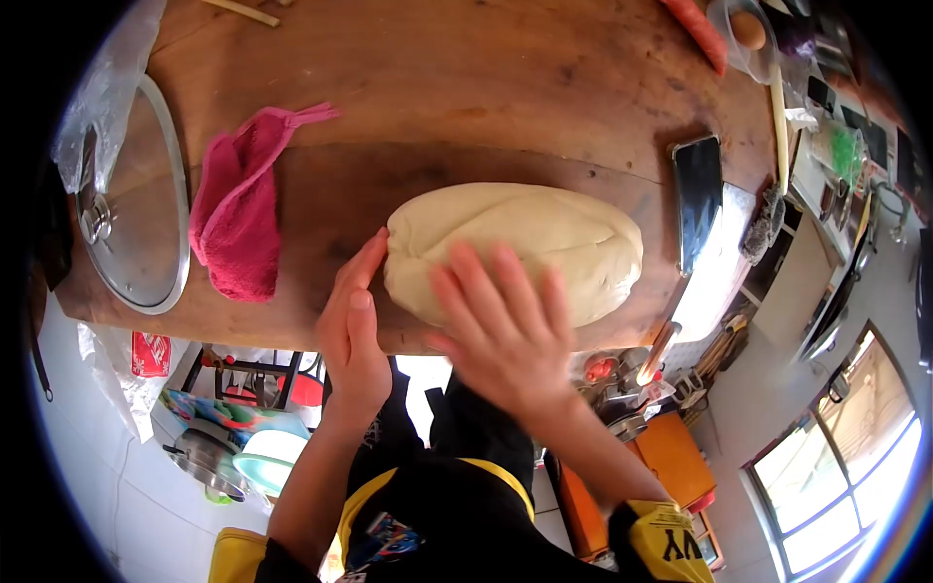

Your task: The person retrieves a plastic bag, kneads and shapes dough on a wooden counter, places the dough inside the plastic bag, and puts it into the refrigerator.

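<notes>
A large, smooth, pale lump of dough (544, 228) lies lengthwise on the wooden table (437, 87), close to its near edge. My left hand (356, 335) is turned on its side at the dough's left end, fingertips touching it, with the fingers stretched out and nothing held. Over the dough's near side is my right hand (510, 335), slightly blurred, its fingers spread and holding nothing. Whether its palm presses on the dough cannot be made out. To the left of the dough lies a crumpled pink cloth (243, 209).
A glass lid (146, 214) and a plastic bag (102, 107) are at the far left. At the right lie a phone (697, 199) and a knife (659, 352). A container with an egg (747, 30) stands at the top right, beside a red packet (698, 31).
</notes>
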Available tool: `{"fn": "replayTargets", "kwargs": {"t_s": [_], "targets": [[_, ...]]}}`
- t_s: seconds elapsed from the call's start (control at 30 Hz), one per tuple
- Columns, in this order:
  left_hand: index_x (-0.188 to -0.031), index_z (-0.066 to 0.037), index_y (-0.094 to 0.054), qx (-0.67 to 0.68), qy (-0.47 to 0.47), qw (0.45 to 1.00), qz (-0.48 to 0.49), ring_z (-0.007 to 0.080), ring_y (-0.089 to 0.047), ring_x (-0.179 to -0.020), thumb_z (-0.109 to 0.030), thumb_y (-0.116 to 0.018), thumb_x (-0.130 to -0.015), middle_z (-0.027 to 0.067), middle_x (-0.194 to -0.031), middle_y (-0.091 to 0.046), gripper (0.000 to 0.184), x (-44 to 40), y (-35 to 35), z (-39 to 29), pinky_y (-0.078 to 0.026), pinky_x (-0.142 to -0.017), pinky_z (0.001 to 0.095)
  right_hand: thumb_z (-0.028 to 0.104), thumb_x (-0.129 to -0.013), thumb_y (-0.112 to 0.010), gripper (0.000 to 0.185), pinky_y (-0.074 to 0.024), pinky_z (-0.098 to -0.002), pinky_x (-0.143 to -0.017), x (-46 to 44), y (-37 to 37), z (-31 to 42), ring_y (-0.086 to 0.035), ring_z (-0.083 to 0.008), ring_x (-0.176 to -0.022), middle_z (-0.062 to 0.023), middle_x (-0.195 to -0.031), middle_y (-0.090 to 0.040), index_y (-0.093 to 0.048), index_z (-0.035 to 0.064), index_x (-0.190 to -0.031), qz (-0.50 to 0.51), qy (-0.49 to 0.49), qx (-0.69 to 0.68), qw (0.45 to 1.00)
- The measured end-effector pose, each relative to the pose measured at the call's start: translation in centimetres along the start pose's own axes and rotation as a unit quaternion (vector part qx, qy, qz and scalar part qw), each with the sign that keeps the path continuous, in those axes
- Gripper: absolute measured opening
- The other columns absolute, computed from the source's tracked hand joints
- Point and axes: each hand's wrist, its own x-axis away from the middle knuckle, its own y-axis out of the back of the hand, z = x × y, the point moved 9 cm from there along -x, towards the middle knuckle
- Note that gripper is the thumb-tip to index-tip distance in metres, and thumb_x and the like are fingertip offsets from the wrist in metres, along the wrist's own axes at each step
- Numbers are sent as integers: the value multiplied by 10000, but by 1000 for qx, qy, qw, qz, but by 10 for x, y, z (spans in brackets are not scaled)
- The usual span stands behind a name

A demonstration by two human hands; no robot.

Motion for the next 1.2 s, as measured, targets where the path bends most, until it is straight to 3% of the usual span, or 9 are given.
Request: {"fn": "replayTargets", "kwargs": {"t_s": [0.2,0.43,0.5,0.57,0.77,0.9,0.93,1.07,1.2], "targets": [[-1289,97,-483,-60,-40,997,-35,291,-519,-1179,-225,-313,-1001,205,-1293,-537,464,-1,-3,-14,-360,-1019,357,412,-788,-623,498,-351,-465,-1003,-69,-1,-66,-551,-280,-1083,-141,-1097,-587,-586,28,-1103,80,-197,-121,970],[-1277,103,-469,-10,-47,997,-63,275,-489,-1213,-268,-266,-1016,191,-1301,-518,497,4,-5,-1,-335,-1042,352,420,-935,-437,460,-302,-419,-1071,13,16,-49,-464,-258,-1272,-121,-1319,-545,-607,96,-1214,-46,4,-15,999],[-1235,97,-513,-94,-55,991,-72,272,-532,-1154,-267,-260,-1019,190,-1244,-560,493,-3,-10,-18,-373,-1007,350,405,-945,-433,442,-299,-420,-1070,-43,38,-73,-466,-264,-1270,-127,-1304,-555,-615,92,-1199,-2,-73,-45,996],[-1243,93,-508,-67,-17,994,-80,268,-527,-1161,-257,-257,-1021,188,-1245,-560,485,-13,-5,-19,-371,-1010,350,341,-907,-498,342,-374,-449,-991,-87,-6,-79,-523,-302,-1199,-95,-1233,-596,-639,144,-1149,327,-228,-108,911],[-1281,45,-482,88,75,981,-156,235,-492,-1209,-323,-211,-1024,163,-1319,-510,524,-2,-3,5,-348,-1047,351,244,-888,-503,305,-318,-416,-1058,8,15,28,-542,-183,-1169,-33,-1194,-611,-649,105,-1116,-68,117,-14,991],[-965,98,-665,122,48,991,-4,253,-611,-981,-336,-192,-1026,206,-1014,-656,645,-10,-43,-12,-443,-891,327,182,-833,-558,220,-362,-436,-1051,67,45,-48,-600,-266,-1069,-34,-1060,-645,-675,125,-1010,-52,-29,-150,987],[-965,98,-665,122,49,991,-3,253,-611,-981,-336,-192,-1026,206,-1014,-656,645,-10,-43,-10,-443,-891,327,170,-783,-590,89,-478,-430,-842,68,55,-76,-635,-269,-816,-75,-872,-648,-657,115,-805,-113,-89,-190,971],[-965,93,-659,125,65,990,-16,223,-618,-927,-344,-191,-1028,167,-981,-670,644,-16,-39,-6,-452,-850,310,190,-799,-616,221,-338,-357,-546,1,45,-79,-428,-231,-521,-64,-632,-489,-514,114,-619,-22,-137,-125,982],[-973,84,-656,132,155,977,-59,197,-609,-898,-321,-191,-1024,131,-965,-671,619,-15,-37,0,-438,-863,296,177,-792,-624,101,-384,-417,-674,-30,42,-98,-508,-286,-715,-118,-839,-548,-580,91,-822,-92,-126,-71,985]]}}
